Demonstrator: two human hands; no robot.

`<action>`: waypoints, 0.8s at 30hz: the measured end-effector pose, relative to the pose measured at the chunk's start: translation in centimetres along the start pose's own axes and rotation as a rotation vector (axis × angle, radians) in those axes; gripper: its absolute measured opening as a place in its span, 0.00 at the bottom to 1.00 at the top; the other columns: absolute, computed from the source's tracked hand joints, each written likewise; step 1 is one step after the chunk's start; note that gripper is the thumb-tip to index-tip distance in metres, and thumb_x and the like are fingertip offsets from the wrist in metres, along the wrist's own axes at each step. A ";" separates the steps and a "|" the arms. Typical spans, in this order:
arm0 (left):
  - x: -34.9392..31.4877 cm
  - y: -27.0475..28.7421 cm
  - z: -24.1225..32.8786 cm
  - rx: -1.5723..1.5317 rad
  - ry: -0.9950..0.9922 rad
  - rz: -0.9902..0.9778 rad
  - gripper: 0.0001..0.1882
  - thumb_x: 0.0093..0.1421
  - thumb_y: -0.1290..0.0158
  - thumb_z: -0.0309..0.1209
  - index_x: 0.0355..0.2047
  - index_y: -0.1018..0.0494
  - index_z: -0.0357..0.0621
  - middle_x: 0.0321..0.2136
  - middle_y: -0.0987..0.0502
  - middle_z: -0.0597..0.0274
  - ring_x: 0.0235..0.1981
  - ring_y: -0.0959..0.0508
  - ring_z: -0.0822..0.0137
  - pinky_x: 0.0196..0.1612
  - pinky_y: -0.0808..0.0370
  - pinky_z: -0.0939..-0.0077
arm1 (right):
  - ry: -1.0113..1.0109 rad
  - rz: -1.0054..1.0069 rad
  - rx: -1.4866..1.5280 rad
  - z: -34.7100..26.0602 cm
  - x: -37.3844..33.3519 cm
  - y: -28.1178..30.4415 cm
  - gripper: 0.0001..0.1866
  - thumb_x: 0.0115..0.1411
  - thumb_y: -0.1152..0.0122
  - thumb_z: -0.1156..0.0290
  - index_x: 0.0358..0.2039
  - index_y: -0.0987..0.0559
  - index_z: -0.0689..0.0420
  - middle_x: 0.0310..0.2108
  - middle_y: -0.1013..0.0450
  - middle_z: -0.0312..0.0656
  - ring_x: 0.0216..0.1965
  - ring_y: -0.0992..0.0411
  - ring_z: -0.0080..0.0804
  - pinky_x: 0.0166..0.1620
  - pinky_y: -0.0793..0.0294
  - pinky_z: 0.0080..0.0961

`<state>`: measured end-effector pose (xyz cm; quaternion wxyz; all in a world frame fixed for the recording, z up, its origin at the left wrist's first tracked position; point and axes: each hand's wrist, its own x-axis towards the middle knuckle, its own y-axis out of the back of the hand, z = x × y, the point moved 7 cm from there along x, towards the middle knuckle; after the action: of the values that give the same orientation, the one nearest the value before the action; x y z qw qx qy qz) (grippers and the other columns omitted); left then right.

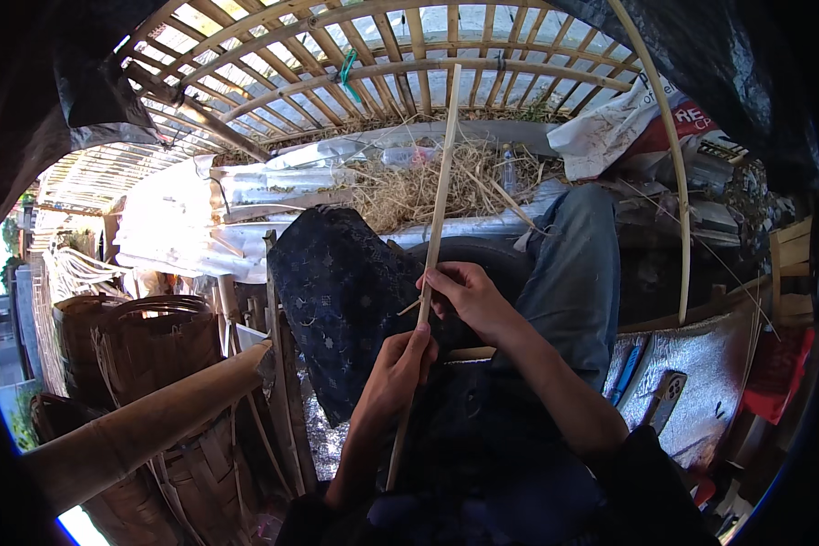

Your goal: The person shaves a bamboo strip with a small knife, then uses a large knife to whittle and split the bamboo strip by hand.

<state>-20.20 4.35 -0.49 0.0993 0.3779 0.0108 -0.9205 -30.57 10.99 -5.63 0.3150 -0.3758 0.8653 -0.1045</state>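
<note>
Bamboo strip (442,187): pale, flat and narrow, it is standing nearly lengthwise over the lap, its far end pointing forward and slightly right toward the slatted fence (417,64), its near end running down and slightly left toward the body.
Strip's place: it is passing through both hands, between the two knees.
Right hand (469,293): it is reaching in from the lower right with a bent elbow, gripping higher on the strip, thumb and fingers pinching together on it.
Left hand (400,359): it is coming up from below and holding the strip just under the right hand, thumb lying along it, fingers wrapping around and clamping it.
Thin sliver (411,308): it is jutting leftward beside the right hand; it may be a shaving, but the fingers are hiding its root.
Knees: dark patterned cloth (332,300) is draping the left one; faded blue denim (581,273) is covering the right.
Ground ahead: curly, straw-coloured shavings (400,193) are lying heaped beside a clear bottle (510,168).
Left side: a thick, round bamboo pole (146,426) is slanting across brown woven baskets (150,355).
Right side: a shiny silver sheet (705,400) is lying under a blue tool (627,369).
</note>
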 end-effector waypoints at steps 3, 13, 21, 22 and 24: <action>-1.8 0.7 -0.7 0.028 0.057 0.000 0.24 0.66 0.62 0.46 0.24 0.29 0.38 0.12 0.38 0.72 0.15 0.38 0.79 0.20 0.42 0.81 | -0.034 0.103 -0.005 0.2 0.6 0.1 0.14 0.63 0.50 0.63 0.31 0.24 0.61 0.21 0.31 0.33 0.20 0.35 0.15 0.26 0.34 0.16; -3.7 1.6 -1.9 0.139 0.048 0.104 0.21 0.65 0.57 0.41 0.22 0.30 0.36 0.11 0.36 0.69 0.15 0.36 0.79 0.18 0.41 0.81 | -0.182 0.140 -0.250 1.0 -0.2 1.5 0.15 0.63 0.51 0.62 0.31 0.24 0.62 0.22 0.27 0.36 0.20 0.30 0.20 0.26 0.31 0.17; -3.9 3.5 -2.2 0.176 0.088 0.131 0.21 0.65 0.57 0.39 0.21 0.30 0.35 0.11 0.33 0.65 0.14 0.32 0.77 0.18 0.38 0.80 | 0.098 0.910 -0.648 -1.2 -24.3 14.1 0.11 0.65 0.54 0.65 0.37 0.27 0.59 0.30 0.28 0.38 0.30 0.31 0.19 0.30 0.32 0.17; -3.7 3.7 -2.1 0.173 0.089 0.125 0.21 0.65 0.57 0.39 0.21 0.30 0.35 0.11 0.33 0.65 0.14 0.32 0.77 0.18 0.38 0.80 | -0.011 1.016 -0.712 2.8 -29.2 17.8 0.10 0.65 0.54 0.66 0.36 0.28 0.59 0.30 0.28 0.40 0.30 0.30 0.24 0.31 0.32 0.21; -3.1 4.9 -1.9 0.187 0.032 0.156 0.20 0.65 0.58 0.38 0.21 0.30 0.35 0.11 0.32 0.63 0.14 0.30 0.76 0.18 0.37 0.79 | -0.241 1.071 -1.063 9.4 -37.8 19.7 0.11 0.61 0.51 0.69 0.41 0.31 0.61 0.32 0.29 0.48 0.31 0.29 0.40 0.35 0.31 0.35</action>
<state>-15.78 0.32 0.64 0.1346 0.3997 -0.1028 -0.9009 -16.59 52.23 -3.58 0.1914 -0.0146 0.8229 0.5348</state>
